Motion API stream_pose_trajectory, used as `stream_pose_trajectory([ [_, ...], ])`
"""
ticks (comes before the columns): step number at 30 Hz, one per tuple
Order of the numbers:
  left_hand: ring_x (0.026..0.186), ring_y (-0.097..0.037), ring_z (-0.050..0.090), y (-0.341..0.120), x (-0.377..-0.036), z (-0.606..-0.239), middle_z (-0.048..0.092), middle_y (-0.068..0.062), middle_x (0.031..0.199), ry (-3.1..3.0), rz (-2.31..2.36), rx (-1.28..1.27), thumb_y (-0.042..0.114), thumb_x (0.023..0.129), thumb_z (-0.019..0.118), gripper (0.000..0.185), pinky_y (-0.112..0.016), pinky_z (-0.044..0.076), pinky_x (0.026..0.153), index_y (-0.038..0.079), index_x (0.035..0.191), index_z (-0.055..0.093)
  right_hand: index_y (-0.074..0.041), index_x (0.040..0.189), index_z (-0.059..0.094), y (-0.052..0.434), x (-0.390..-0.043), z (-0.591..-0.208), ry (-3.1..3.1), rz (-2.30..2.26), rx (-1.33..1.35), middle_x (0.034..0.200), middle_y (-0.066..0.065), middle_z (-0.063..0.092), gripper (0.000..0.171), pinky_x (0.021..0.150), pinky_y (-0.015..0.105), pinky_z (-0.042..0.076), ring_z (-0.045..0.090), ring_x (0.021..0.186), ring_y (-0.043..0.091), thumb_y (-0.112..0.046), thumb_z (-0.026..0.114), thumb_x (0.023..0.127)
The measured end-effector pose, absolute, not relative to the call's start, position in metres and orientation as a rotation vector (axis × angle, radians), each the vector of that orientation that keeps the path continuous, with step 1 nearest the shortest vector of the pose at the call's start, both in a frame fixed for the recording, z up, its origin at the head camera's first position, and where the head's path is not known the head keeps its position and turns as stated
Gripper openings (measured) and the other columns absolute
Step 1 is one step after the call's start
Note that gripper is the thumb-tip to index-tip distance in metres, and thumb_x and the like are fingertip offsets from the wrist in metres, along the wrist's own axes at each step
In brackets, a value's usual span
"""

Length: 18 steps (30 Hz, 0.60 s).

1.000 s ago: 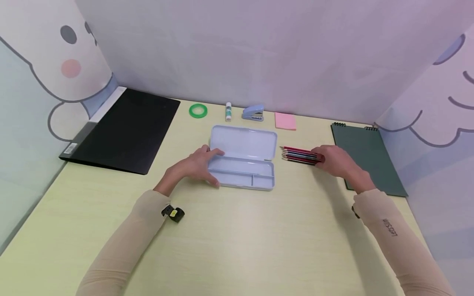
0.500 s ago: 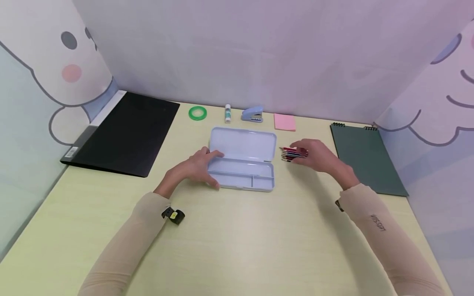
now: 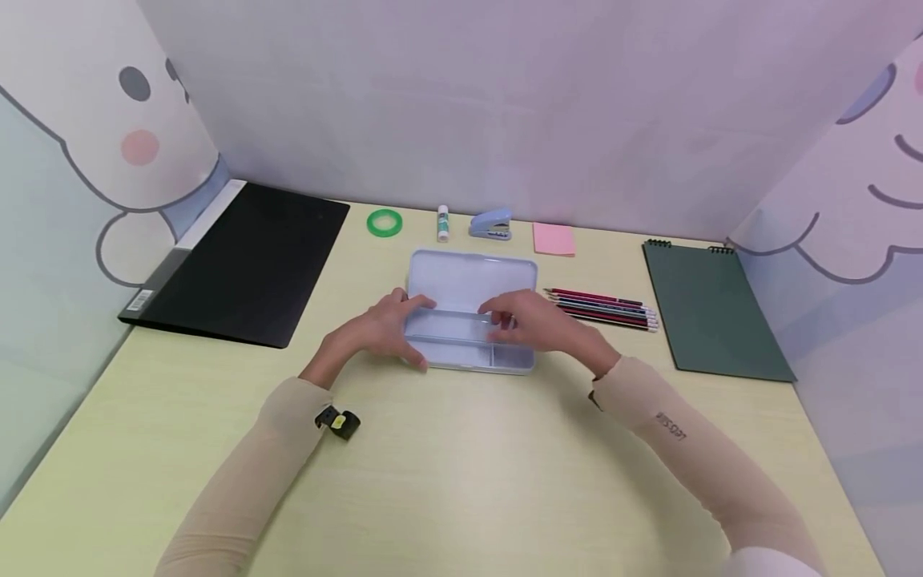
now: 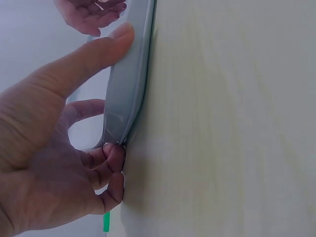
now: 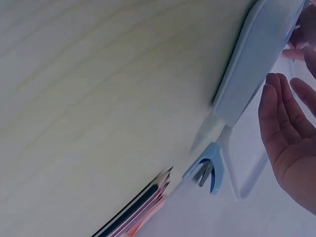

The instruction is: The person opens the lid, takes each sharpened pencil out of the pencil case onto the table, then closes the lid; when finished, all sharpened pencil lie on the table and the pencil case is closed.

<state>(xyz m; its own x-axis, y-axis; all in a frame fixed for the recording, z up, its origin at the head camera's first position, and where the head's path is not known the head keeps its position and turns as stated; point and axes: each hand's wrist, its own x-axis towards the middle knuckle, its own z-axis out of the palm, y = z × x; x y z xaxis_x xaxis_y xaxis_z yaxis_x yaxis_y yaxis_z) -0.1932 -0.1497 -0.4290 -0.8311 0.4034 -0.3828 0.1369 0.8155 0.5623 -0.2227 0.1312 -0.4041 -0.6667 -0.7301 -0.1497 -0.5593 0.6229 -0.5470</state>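
An open light-blue pencil case (image 3: 449,353) lies on the table with its lid folded back, its tray split into compartments. My left hand (image 3: 385,328) grips its left end; in the left wrist view the thumb (image 4: 116,44) rests on the front wall and the other fingers curl at the end. My right hand (image 3: 537,320) hovers over the right part of the tray, fingers loosely bent, with nothing seen between them. In the right wrist view the right hand's fingers (image 5: 281,108) extend beside the case. Several pencils (image 3: 602,308) lie in a row right of the case.
Along the back stand a green tape roll (image 3: 371,223), a glue stick (image 3: 443,223), a blue stapler (image 3: 490,223) and pink sticky notes (image 3: 554,239). A black folder (image 3: 245,264) lies at left, a dark green spiral notebook (image 3: 721,312) at right.
My right hand has moved left from the pencils to above the pencil case, leaving the pencils lying in their row. The left hand has stayed on the case.
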Motion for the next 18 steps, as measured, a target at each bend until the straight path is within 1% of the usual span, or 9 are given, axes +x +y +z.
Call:
stream_pose_trajectory([
  [4,0.109,-0.029,0.046,-0.149,-0.193,-0.428,0.041,-0.014,0.122,2.498,0.713,0.395,0.041,0.066,0.093,0.100,-0.041,0.043,0.089,0.026,0.150,0.041,-0.005,0.125,0.068,0.113,-0.217,-0.407,2.482,-0.589,-1.048,0.098,0.004,0.070,0.040,0.084,0.034,0.052,0.061,0.088,0.017,-0.020,0.075,0.090],
  [6,0.109,-0.030,0.046,-0.149,-0.193,-0.427,0.042,-0.014,0.122,2.497,0.715,0.395,0.041,0.066,0.093,0.099,-0.041,0.043,0.090,0.026,0.149,0.041,-0.007,0.126,0.067,0.105,-0.214,-0.408,2.478,-0.547,-1.044,0.097,0.003,0.069,0.040,0.084,0.034,0.050,0.060,0.087,0.018,-0.021,0.075,0.090],
  [12,0.109,-0.030,0.047,-0.149,-0.192,-0.427,0.042,-0.014,0.122,2.506,0.715,0.398,0.040,0.066,0.093,0.099,-0.042,0.043,0.091,0.025,0.149,0.041,-0.013,0.129,0.066,0.091,-0.209,-0.413,2.466,-0.432,-1.023,0.088,0.000,0.061,0.040,0.076,0.032,0.043,0.052,0.081,0.017,-0.023,0.074,0.091],
  [15,0.109,-0.030,0.047,-0.149,-0.193,-0.427,0.042,-0.015,0.122,2.510,0.712,0.404,0.040,0.066,0.093,0.099,-0.042,0.043,0.091,0.025,0.149,0.041,-0.014,0.129,0.065,0.087,-0.207,-0.414,2.462,-0.406,-1.013,0.089,0.000,0.061,0.040,0.073,0.031,0.042,0.052,0.082,0.017,-0.023,0.073,0.091],
  [18,0.109,-0.030,0.047,-0.149,-0.193,-0.427,0.042,-0.015,0.122,2.511,0.712,0.411,0.040,0.067,0.092,0.098,-0.042,0.043,0.091,0.024,0.149,0.041,-0.015,0.131,0.064,0.084,-0.205,-0.413,2.462,-0.378,-0.998,0.095,0.000,0.062,0.041,0.074,0.032,0.044,0.053,0.085,0.018,-0.023,0.073,0.091],
])
